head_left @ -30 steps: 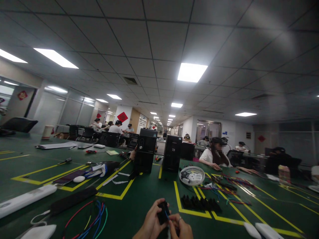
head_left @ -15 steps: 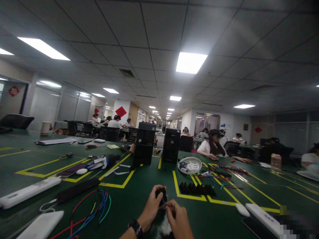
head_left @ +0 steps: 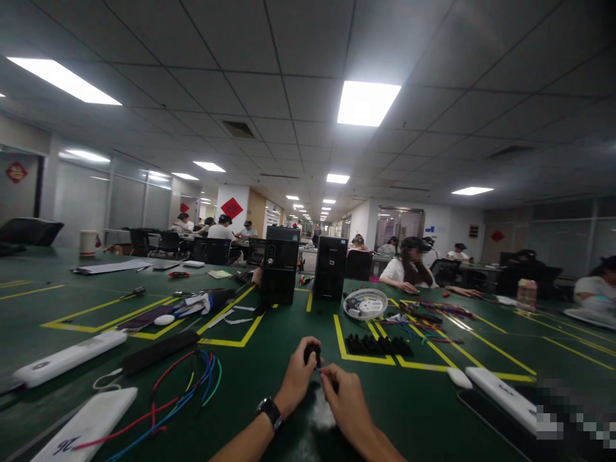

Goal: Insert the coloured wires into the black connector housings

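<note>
My left hand [head_left: 294,384], with a dark wristwatch [head_left: 270,412] on its wrist, is closed around a small black part [head_left: 312,355] above the green table [head_left: 240,391]. My right hand [head_left: 349,396] is just to its right, thumb and fingertips pinched on a thin blue wire [head_left: 317,369] at the part's lower edge. Only a short piece of that wire shows, so whether it enters the part cannot be made out. Loose red, blue and green wires [head_left: 210,378] lie left of my hands. Several similar black parts [head_left: 378,345] stand in a row ahead on the right.
Two black computer towers [head_left: 280,273] stand ahead. A white basket [head_left: 364,314] and tangled wires [head_left: 440,314] lie right of them. White bar-shaped devices [head_left: 72,358] flank me, with a dark pouch [head_left: 161,351] on the left. A co-worker [head_left: 409,269] sits across the table.
The view has shifted slightly, and my hands sit a little higher in it. My left hand has turned the black part, and less of the blue wire shows.
</note>
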### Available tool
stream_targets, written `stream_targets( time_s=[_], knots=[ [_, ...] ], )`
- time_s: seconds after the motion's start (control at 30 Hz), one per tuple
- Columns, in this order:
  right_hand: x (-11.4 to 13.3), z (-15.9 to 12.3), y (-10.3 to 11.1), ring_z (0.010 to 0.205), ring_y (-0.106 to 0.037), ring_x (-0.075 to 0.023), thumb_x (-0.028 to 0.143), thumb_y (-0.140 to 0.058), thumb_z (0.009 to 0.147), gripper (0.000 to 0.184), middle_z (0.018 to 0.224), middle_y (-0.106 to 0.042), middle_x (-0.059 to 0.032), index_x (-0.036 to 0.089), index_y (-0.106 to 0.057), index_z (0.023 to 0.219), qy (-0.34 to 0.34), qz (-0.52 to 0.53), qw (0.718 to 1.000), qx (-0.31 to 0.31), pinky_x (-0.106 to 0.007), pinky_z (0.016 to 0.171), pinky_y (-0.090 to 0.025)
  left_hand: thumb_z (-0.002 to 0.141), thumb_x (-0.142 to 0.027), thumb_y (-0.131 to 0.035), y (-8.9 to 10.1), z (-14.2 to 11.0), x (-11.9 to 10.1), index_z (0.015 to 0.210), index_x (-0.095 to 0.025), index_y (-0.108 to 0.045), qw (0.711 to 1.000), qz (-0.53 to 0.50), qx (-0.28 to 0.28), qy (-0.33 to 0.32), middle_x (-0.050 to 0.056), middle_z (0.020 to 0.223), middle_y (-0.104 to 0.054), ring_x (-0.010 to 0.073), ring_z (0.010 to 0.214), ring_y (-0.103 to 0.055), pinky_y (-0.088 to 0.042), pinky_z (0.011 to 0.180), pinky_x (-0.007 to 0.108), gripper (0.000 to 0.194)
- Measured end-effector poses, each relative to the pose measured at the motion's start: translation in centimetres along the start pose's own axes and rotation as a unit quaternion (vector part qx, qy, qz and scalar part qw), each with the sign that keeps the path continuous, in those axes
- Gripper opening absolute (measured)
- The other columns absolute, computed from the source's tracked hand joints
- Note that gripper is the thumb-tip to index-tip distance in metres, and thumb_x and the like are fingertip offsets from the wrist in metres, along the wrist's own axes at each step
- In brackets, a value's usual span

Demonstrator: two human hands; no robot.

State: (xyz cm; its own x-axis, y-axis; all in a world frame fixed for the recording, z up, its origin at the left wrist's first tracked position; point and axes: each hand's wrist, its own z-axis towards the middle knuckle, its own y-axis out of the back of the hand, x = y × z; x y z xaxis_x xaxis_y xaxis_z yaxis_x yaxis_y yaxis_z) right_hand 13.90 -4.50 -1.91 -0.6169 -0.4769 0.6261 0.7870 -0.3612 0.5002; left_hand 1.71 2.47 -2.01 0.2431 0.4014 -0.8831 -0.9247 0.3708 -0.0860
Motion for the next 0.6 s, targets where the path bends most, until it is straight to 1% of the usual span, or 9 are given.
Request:
stream_targets(
  time_s=[0.07, 0.13, 0.27, 0.33, 0.43, 0.5, 0.53, 0.6],
  knots=[
    [0.12, 0.09, 0.19, 0.054, -0.059, -0.0164, 0.033, -0.043, 0.091, 0.030, 0.056, -0.060, -0.0019, 0.016, -0.068, 0.090, -0.003, -0.007, 1.000, -0.004, -0.024, 0.059, -0.045, 0.081, -0.036, -0.052, -0.03, 0.03, -0.31, 0.099, -0.018, -0.056, 1.000, 0.027, 0.004, -0.015, 0.007, 0.098, -0.060, 0.0186, 0.077, -0.060, -0.046, 0.076, 0.032, 0.025],
    [0.14, 0.03, 0.20, 0.057, -0.060, -0.0163, 0.032, -0.043, 0.091, 0.029, 0.057, -0.061, -0.0017, 0.016, -0.066, 0.092, -0.001, -0.010, 1.000, -0.002, -0.023, 0.058, -0.045, 0.082, -0.034, -0.050, -0.07, -0.05, -0.62, 0.099, -0.019, -0.056, 0.999, 0.036, 0.005, -0.016, 0.006, 0.096, -0.060, 0.0185, 0.077, -0.060, -0.046, 0.075, 0.031, 0.023],
    [-0.01, -0.32, -0.11, 0.058, -0.061, -0.0159, 0.030, -0.044, 0.089, 0.024, 0.061, -0.063, -0.0021, 0.016, -0.063, 0.092, -0.001, -0.013, 1.000, 0.012, -0.023, 0.057, -0.043, 0.081, -0.031, -0.052, 0.03, -0.14, -0.68, 0.101, -0.018, -0.055, 0.999, 0.048, 0.002, -0.011, 0.007, 0.097, -0.061, 0.0185, 0.077, -0.061, -0.046, 0.077, 0.032, 0.024],
    [-0.02, -0.37, -0.17, 0.056, -0.060, -0.0151, 0.029, -0.045, 0.089, 0.022, 0.061, -0.063, -0.0020, 0.015, -0.063, 0.090, -0.007, -0.009, 1.000, 0.012, -0.022, 0.055, -0.042, 0.079, -0.029, -0.055, 0.19, -0.05, -0.41, 0.111, -0.018, -0.053, 0.999, 0.042, -0.011, -0.003, 0.007, 0.099, -0.062, 0.0194, 0.082, -0.061, -0.045, 0.082, 0.033, 0.033],
    [0.09, -0.29, -0.04, 0.051, -0.057, -0.0134, 0.029, -0.046, 0.088, 0.022, 0.060, -0.062, -0.0006, 0.015, -0.062, 0.093, -0.020, 0.011, 1.000, 0.019, -0.021, 0.050, -0.039, 0.079, -0.029, -0.058, 0.39, 0.14, -0.02, 0.130, -0.022, -0.038, 1.000, -0.003, -0.024, 0.020, 0.007, 0.101, -0.063, 0.0194, 0.090, -0.061, -0.043, 0.087, 0.034, 0.056],
    [0.20, -0.28, 0.01, 0.051, -0.055, -0.0125, 0.030, -0.045, 0.089, 0.024, 0.060, -0.062, -0.0001, 0.015, -0.063, 0.092, -0.028, 0.019, 0.999, 0.025, -0.021, 0.050, -0.037, 0.081, -0.035, -0.056, 0.43, 0.18, 0.06, 0.136, -0.025, -0.029, 0.998, -0.047, -0.023, 0.042, 0.006, 0.099, -0.063, 0.0181, 0.085, -0.062, -0.046, 0.081, 0.033, 0.062],
    [0.25, -0.31, -0.02, 0.052, -0.054, -0.0122, 0.030, -0.044, 0.090, 0.026, 0.061, -0.062, -0.0001, 0.015, -0.064, 0.090, -0.028, 0.017, 0.999, 0.030, -0.021, 0.050, -0.036, 0.083, -0.040, -0.053, 0.42, 0.18, 0.06, 0.136, -0.025, -0.029, 0.996, -0.066, -0.023, 0.053, 0.005, 0.097, -0.062, 0.0171, 0.079, -0.062, -0.048, 0.075, 0.032, 0.060],
    [0.35, -0.45, -0.19, 0.056, -0.055, -0.0121, 0.029, -0.041, 0.091, 0.030, 0.064, -0.062, -0.0001, 0.016, -0.066, 0.082, -0.023, 0.007, 0.998, 0.052, -0.020, 0.054, -0.036, 0.084, -0.051, -0.047, 0.40, 0.14, 0.03, 0.131, -0.025, -0.035, 0.993, -0.089, -0.034, 0.066, 0.003, 0.088, -0.060, 0.0145, 0.067, -0.060, -0.048, 0.062, 0.028, 0.055]
  ],
)
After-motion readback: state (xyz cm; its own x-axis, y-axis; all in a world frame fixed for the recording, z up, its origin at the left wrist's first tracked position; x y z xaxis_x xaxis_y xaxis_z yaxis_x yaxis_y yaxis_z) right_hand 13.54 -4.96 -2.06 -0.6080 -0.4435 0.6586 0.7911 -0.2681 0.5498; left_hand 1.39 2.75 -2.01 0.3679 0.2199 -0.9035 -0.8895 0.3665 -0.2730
